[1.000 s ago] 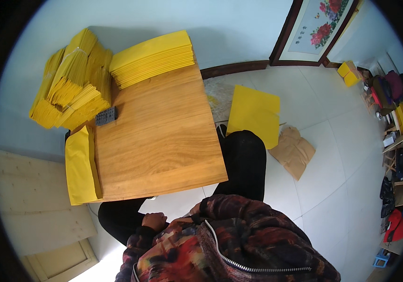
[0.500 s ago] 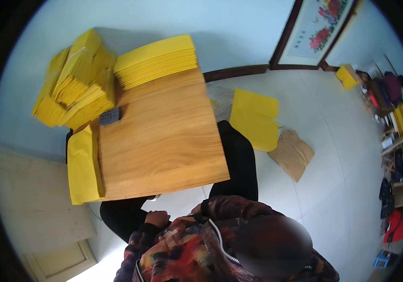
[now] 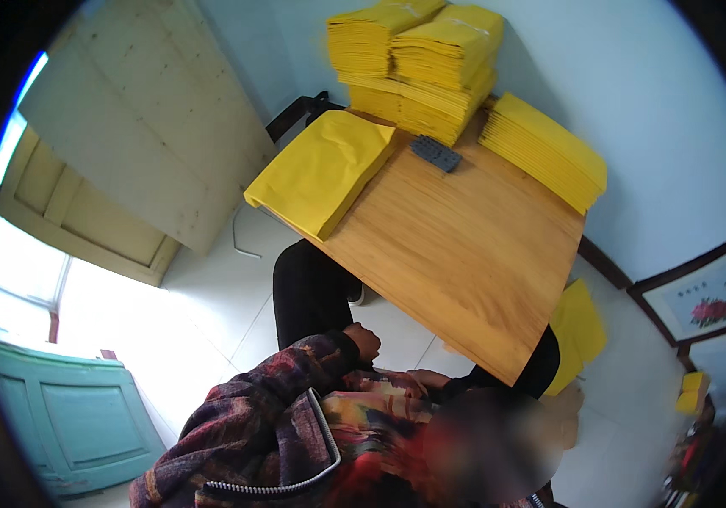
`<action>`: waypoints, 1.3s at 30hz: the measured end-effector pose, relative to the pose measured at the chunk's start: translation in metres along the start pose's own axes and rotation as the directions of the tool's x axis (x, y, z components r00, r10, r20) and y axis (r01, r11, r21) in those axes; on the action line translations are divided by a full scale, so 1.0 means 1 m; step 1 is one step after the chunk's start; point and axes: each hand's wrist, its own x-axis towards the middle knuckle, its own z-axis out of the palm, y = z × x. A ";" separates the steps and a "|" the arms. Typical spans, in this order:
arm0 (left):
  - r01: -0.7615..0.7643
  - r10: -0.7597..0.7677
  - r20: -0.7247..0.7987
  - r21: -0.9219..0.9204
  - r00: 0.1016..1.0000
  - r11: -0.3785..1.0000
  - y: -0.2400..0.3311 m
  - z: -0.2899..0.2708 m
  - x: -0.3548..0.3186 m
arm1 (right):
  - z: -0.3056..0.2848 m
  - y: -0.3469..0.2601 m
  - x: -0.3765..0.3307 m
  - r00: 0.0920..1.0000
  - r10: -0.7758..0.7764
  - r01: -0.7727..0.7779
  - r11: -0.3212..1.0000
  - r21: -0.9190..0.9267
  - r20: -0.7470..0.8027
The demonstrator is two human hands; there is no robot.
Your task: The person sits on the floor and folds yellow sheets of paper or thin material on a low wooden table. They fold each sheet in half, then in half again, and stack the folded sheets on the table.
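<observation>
A: Resting low in the frame, the left hand (image 3: 365, 340) sits curled at the sleeve cuff, just under the near edge of the wooden worktop (image 3: 465, 245). I cannot tell whether its grip has hold of anything.

B: And the right hand (image 3: 429, 378)?

A: Lower centre, lying on the patterned jacket (image 3: 295, 432), fingers mostly hidden, so I cannot tell how far that grip is open.

B: Nearest thing up top?

A: A yellow envelope pile (image 3: 325, 169) at the worktop's left corner, overhanging the edge, well apart from both hands. Just beside it, a small dark grey block (image 3: 436, 153).

B: Further out?

A: Tall yellow stacks (image 3: 418, 59) at the upper centre, a flatter stack (image 3: 545, 151) to their right, against the pale blue wall (image 3: 659, 102).
</observation>
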 end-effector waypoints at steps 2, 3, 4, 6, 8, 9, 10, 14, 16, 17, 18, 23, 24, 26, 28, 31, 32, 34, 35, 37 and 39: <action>0.001 -0.001 -0.028 -0.013 1.000 1.000 0.001 0.003 0.001 | -0.006 -0.023 -0.022 0.996 -0.076 0.077 0.997 0.031 -0.057; -0.003 0.003 -0.023 -0.020 1.000 1.000 0.001 0.004 0.001 | -0.008 -0.038 -0.034 0.995 -0.039 0.041 0.999 0.026 -0.095; 0.009 -0.011 -0.050 -0.046 0.999 0.999 0.001 0.005 0.002 | -0.008 -0.053 -0.049 0.976 -0.173 0.162 0.983 -0.087 -0.133; 0.017 -0.024 -0.075 -0.085 0.997 0.996 0.002 0.006 0.002 | -0.008 -0.086 -0.081 0.922 -0.331 0.270 0.922 -0.276 -0.203; 0.001 -0.010 -0.073 -0.124 0.997 0.992 0.001 0.004 0.001 | -0.007 -0.122 -0.098 0.924 -0.314 0.262 0.936 -0.235 -0.220; -0.009 -0.001 -0.070 -0.140 0.998 0.990 0.001 0.002 0.000 | -0.010 -0.139 -0.102 0.896 -0.387 0.342 0.914 -0.217 -0.217; -0.027 0.010 -0.094 -0.172 0.996 0.985 0.000 0.000 -0.001 | -0.015 -0.154 -0.105 0.906 -0.357 0.335 0.933 -0.130 -0.228; -0.104 0.076 -0.124 -0.237 0.989 0.966 -0.002 -0.009 -0.007 | -0.064 -0.206 -0.092 0.815 -0.327 0.352 0.935 -0.040 -0.479; -0.139 0.108 -0.133 -0.257 0.985 0.956 -0.003 -0.012 -0.009 | -0.106 -0.234 -0.076 0.671 -0.371 0.299 0.928 -0.223 -0.642; -0.152 0.115 -0.151 -0.266 0.982 0.952 -0.003 -0.013 -0.010 | -0.131 -0.249 -0.065 0.506 -0.533 0.103 0.818 -0.566 -0.678; -0.157 0.116 -0.157 -0.281 0.981 0.947 -0.004 -0.014 -0.010 | -0.156 -0.265 -0.053 0.377 -0.680 -0.184 0.611 -0.770 -0.629; -0.184 0.123 -0.180 -0.382 0.976 0.905 -0.011 -0.013 -0.009 | -0.247 -0.318 0.004 0.298 -0.619 -0.634 0.441 -0.635 -0.727; -0.189 0.115 -0.202 -0.396 0.973 0.899 -0.011 -0.012 -0.009 | -0.250 -0.317 0.012 0.285 -0.586 -0.642 0.471 -0.605 -0.759; -0.180 0.102 -0.212 -0.392 0.972 0.902 -0.010 -0.010 -0.007 | -0.252 -0.311 0.023 0.313 -0.453 -0.657 0.531 -0.535 -0.835; -0.209 0.111 -0.255 -0.395 0.960 0.894 -0.009 -0.008 -0.005 | -0.260 -0.305 0.020 0.352 -0.448 -0.635 0.531 -0.561 -0.822; -0.225 0.119 -0.281 -0.383 0.952 0.896 -0.006 -0.008 -0.003 | -0.274 -0.301 0.015 0.386 -0.426 -0.638 0.517 -0.570 -0.818; -0.207 0.098 -0.281 -0.388 0.955 0.898 -0.005 -0.008 -0.004 | -0.277 -0.301 0.013 0.413 -0.467 -0.614 0.492 -0.617 -0.782; -0.166 0.049 -0.275 -0.420 0.960 0.892 -0.004 -0.007 -0.005 | -0.290 -0.313 0.000 0.492 -0.529 -0.408 0.561 -0.720 -0.691; -0.174 0.048 -0.303 -0.405 0.952 0.898 -0.003 -0.006 -0.007 | -0.291 -0.319 -0.001 0.522 -0.516 -0.339 0.606 -0.720 -0.679; -0.159 0.042 -0.283 -0.404 0.958 0.901 -0.004 -0.006 -0.007 | -0.285 -0.329 -0.019 0.383 -0.565 -0.139 0.747 -0.650 -0.731; -0.167 0.038 -0.309 -0.400 0.950 0.901 -0.004 -0.007 -0.006 | -0.266 -0.340 -0.015 0.244 -0.635 -0.255 0.687 -0.681 -0.733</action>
